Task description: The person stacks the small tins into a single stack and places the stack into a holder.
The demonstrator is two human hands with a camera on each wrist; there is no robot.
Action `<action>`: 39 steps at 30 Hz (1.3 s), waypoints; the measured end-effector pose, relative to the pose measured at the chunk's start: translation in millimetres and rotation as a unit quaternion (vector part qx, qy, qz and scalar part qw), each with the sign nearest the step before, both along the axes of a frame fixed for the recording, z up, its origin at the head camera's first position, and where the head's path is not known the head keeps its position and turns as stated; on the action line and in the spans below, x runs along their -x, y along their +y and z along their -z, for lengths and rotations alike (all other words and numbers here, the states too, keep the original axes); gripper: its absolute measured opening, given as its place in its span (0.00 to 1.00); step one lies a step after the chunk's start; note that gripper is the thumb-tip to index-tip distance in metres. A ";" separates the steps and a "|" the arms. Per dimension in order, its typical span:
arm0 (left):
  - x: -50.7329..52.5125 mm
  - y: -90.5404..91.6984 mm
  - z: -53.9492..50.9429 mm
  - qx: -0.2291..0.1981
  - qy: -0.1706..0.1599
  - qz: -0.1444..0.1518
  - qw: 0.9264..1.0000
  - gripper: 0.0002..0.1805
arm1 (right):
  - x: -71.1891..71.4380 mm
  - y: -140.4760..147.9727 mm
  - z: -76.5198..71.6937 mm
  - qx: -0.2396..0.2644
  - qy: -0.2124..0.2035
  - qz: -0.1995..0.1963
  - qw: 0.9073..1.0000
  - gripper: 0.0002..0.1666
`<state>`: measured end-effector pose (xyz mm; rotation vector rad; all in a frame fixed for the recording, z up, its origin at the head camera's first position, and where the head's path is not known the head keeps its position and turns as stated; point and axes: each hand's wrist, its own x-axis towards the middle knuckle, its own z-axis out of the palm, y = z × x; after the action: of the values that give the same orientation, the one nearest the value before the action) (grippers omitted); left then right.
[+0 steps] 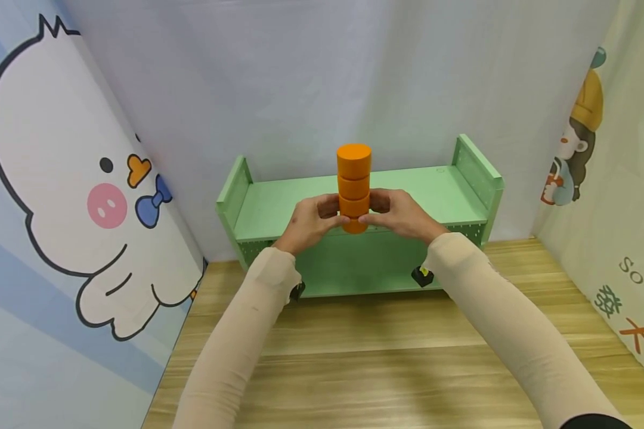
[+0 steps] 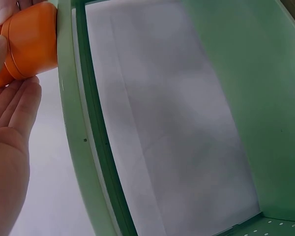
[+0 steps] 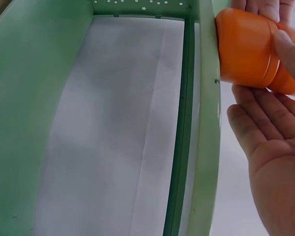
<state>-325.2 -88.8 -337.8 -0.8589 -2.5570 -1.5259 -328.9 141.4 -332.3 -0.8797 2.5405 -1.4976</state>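
Observation:
A stack of several orange, rounded cylindrical pieces (image 1: 354, 187) stands upright at the front of the upper shelf board. My left hand (image 1: 308, 223) grips its lower part from the left, and my right hand (image 1: 405, 214) grips it from the right. Both thumbs lie across the near side, with the other fingers around the flanks. In the left wrist view, the lowest orange piece (image 2: 34, 42) meets the shelf edge (image 2: 71, 113). The right wrist view shows the same orange piece (image 3: 246, 49) between thumb and fingers. Whether the pieces are hollow cannot be seen.
The pale green two-level shelf (image 1: 424, 185) has raised end panels and stands on a wood-grain table (image 1: 354, 369) against a pale curtain (image 1: 300, 77). Printed curtains flank it, a white cartoon bird (image 1: 59, 179) on the left. Dark wrist devices (image 1: 422, 276) hang below the wrists.

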 end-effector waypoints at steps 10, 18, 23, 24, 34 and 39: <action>3.7 5.2 -1.6 0.002 -0.009 -0.010 1.000 0.30 | 4.3 -0.9 -2.0 -0.002 -0.009 0.001 1.000 0.34; 4.1 12.0 -4.5 0.004 -0.019 -0.035 0.999 0.30 | 8.1 -1.0 -2.8 -0.007 -0.015 0.011 1.000 0.34; 5.9 14.7 -4.2 0.004 -0.023 -0.053 0.998 0.30 | 12.4 -2.5 -4.7 -0.019 -0.025 0.018 0.999 0.35; 6.2 15.3 -4.1 0.005 -0.023 -0.055 0.998 0.30 | 13.3 -2.8 -5.3 -0.021 -0.027 0.018 0.999 0.35; 7.3 19.4 -4.8 0.011 -0.027 -0.070 0.997 0.29 | 17.0 -4.9 -8.8 -0.029 -0.039 0.021 0.999 0.36; 8.6 20.0 -5.3 0.008 -0.032 -0.074 0.997 0.29 | 19.0 -6.9 -9.6 -0.028 -0.036 0.019 0.999 0.35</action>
<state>-333.8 -68.8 -332.4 -0.6156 -2.6146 -1.5154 -347.9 134.5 -322.7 -0.7603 2.5489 -1.4341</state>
